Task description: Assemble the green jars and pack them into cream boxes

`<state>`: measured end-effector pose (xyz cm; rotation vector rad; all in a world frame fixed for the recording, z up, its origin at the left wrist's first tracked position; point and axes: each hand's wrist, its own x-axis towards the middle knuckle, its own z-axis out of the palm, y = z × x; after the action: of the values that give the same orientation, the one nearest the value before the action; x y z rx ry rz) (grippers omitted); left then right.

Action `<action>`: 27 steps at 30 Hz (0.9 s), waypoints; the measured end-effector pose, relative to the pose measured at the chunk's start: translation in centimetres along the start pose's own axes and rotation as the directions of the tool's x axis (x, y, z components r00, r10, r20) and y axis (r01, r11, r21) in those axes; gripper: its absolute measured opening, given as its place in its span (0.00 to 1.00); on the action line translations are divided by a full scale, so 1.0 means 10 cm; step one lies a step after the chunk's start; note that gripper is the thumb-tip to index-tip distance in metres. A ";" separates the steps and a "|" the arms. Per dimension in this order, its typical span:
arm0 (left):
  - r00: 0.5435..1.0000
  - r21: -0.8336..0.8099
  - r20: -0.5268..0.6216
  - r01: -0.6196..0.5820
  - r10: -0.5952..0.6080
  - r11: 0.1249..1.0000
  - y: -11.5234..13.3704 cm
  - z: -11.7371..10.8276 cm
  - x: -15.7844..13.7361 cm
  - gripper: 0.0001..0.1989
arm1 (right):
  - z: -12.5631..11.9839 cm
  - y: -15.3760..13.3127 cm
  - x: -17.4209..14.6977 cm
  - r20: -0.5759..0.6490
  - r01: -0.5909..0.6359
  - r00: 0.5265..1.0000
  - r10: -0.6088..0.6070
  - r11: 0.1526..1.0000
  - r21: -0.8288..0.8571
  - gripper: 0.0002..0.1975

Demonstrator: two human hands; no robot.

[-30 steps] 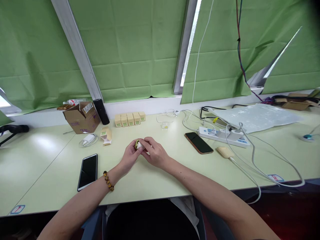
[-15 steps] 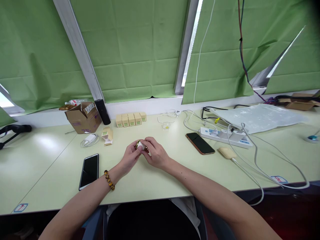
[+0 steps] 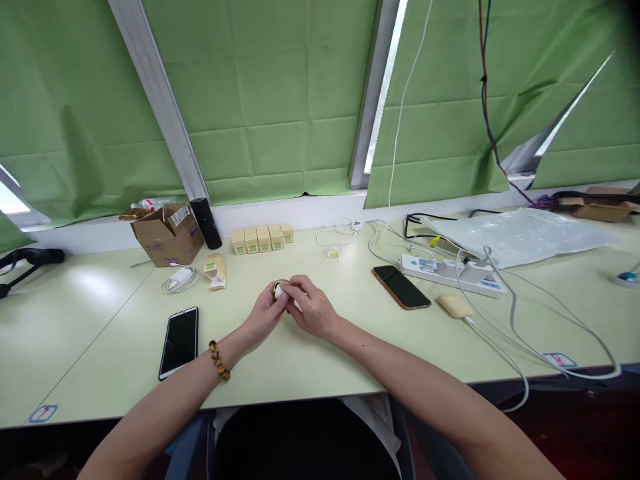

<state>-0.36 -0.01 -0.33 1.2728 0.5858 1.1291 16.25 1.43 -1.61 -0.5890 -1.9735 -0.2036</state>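
Note:
Over the middle of the table, my left hand [image 3: 263, 315] is closed around a small round white thing with a gold-and-dark rim [image 3: 278, 291]. My right hand [image 3: 314, 310] meets it from the other side, thumb and fingers pinched on the same piece. Fingers cover most of it, so its kind cannot be made out. Beyond the left hand stands a small opened carton [image 3: 215, 271]. Farther back, several small tan boxes [image 3: 263, 240] stand in a row. A small clear container with something yellow [image 3: 333, 252] sits beyond my right hand.
A white phone [image 3: 179, 343] lies left and a brown-edged phone [image 3: 401, 287] right. Nearby are a power strip [image 3: 453, 274], a cream-coloured case on a cable [image 3: 455, 307], a charger [image 3: 180, 279], a cardboard box [image 3: 173, 241], a black cylinder [image 3: 205, 224] and a plastic sheet [image 3: 520, 235].
My fingers have shifted slightly on the small round thing, the right fingertips moving a little over its white face. Everything else on the table stays where it was.

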 end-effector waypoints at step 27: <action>1.000 -0.276 0.016 0.015 -0.011 0.961 0.05 -0.06 0.02 0.20 | -0.05 -0.01 0.06 -0.028 -0.045 0.999 0.045 0.999 -0.003 0.17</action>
<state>-1.00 0.36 -0.02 1.0343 0.4084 1.1464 16.41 1.28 -0.85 -0.6292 -1.9311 -0.1872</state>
